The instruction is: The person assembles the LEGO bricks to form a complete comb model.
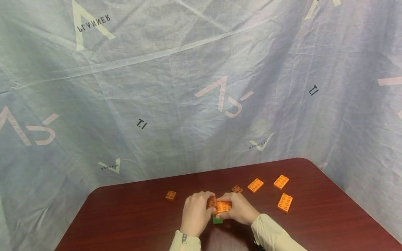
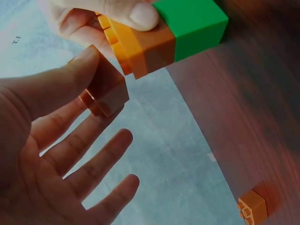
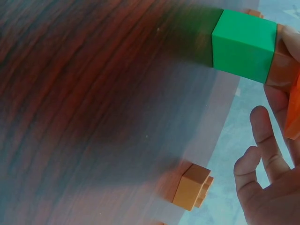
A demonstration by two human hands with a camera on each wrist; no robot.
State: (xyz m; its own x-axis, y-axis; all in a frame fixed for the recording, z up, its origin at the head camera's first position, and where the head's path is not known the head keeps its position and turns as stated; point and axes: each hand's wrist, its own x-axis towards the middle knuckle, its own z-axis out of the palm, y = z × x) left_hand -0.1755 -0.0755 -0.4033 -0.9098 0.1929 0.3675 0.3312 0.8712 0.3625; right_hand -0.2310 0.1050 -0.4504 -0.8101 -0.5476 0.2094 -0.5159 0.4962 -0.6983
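My left hand (image 1: 195, 213) pinches a small brown toy building brick (image 2: 111, 89) between thumb and index finger; its other fingers are spread out. My right hand (image 1: 241, 208) grips a stack of toy bricks from the right side. At the bottom of that stack is a green block (image 3: 243, 46), with a brown brick (image 2: 161, 48) above it and a wider orange brick (image 1: 223, 206) on top, studs up. In the left wrist view the left hand's brick is beside the orange brick's studded side, a narrow gap between them. Both hands are close together over the table.
On the dark red wooden table (image 1: 125, 216), a brown brick (image 1: 171, 196) lies to the left. Another brown brick (image 1: 237, 189) sits just beyond my right hand. Three orange bricks (image 1: 255, 185) are spread at the right. A printed grey cloth (image 1: 176, 87) hangs behind the table.
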